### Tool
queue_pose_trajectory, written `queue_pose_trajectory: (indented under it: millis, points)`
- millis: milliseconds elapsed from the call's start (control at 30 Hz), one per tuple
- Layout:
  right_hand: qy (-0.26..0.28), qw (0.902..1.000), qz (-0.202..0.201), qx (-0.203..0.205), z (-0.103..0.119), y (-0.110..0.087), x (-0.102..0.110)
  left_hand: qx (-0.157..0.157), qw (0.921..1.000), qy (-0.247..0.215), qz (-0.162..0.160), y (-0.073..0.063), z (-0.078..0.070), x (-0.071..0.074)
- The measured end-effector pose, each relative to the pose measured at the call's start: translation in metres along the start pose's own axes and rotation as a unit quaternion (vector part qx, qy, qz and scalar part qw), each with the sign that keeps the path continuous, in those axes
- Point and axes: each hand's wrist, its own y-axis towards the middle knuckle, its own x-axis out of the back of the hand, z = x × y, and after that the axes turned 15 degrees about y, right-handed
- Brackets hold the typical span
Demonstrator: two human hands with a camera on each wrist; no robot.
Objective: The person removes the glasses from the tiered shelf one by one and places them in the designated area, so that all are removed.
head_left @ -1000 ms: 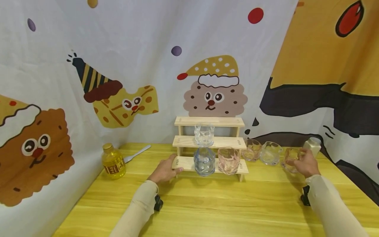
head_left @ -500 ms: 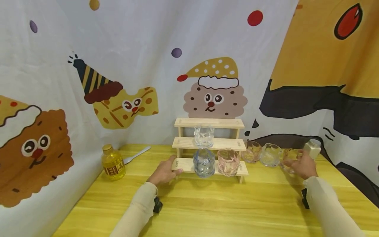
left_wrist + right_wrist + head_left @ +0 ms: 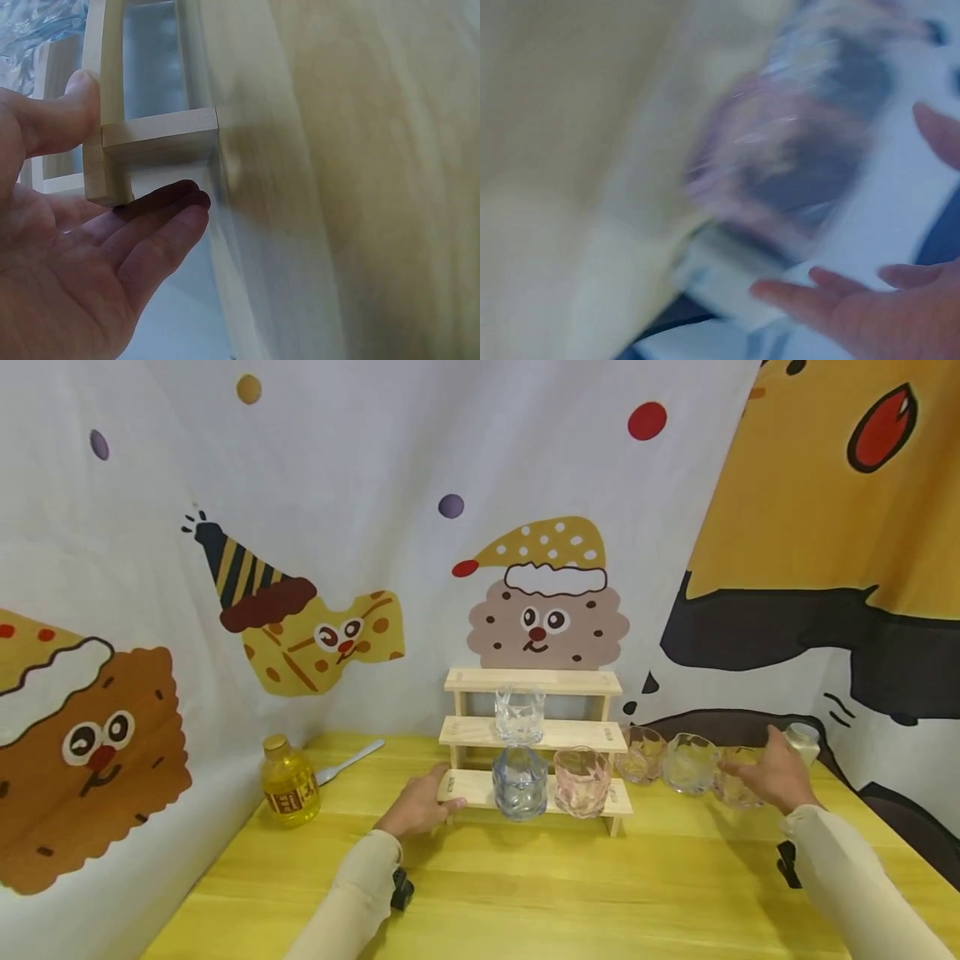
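A small three-step wooden stand [image 3: 534, 680] stands against the back cloth. My left hand [image 3: 416, 802] holds the left end of its lowest step, thumb [image 3: 64, 120] on one side and fingers beneath in the left wrist view. A clear glass [image 3: 520, 718] sits on the middle step; a bluish glass [image 3: 520, 787] and a pink glass [image 3: 582, 787] sit on the lowest. Over at the right, my right hand [image 3: 780, 777] is spread above another pink glass [image 3: 732, 783]. In the blurred right wrist view its fingers look apart from that pink glass [image 3: 780, 157].
Right of the stand are a pink glass [image 3: 640, 756] and a clear glass [image 3: 688, 767]. A capped white jar [image 3: 805, 742] stands behind my right hand. At left are an oil bottle [image 3: 288, 783] and a pale-handled utensil [image 3: 351, 762]. A patterned cloth closes the back.
My right hand has let go of the rightmost pink glass and lifted, its fingers straightening. My left hand stays at the stand. The head view has tilted slightly upward.
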Motion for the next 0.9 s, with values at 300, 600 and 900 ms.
queue_pose_trajectory:
  millis: [300, 600, 900]
  points:
    - [0.022, 0.992, -0.015, 0.123, 0.074, -0.021, -0.044, 0.009, 0.9999, 0.004, 0.01, 0.002, -0.001, -0.004]
    - [0.084, 0.9808, 0.064, 0.164, 0.137, -0.026, -0.082, 0.019, 0.9993, 0.024, 0.019, 0.005, -0.002, -0.002]
    - [0.08, 0.9723, 0.115, 0.187, 0.196, -0.027, -0.106, 0.023, 0.9989, 0.034, 0.025, 0.006, -0.003, 0.002]
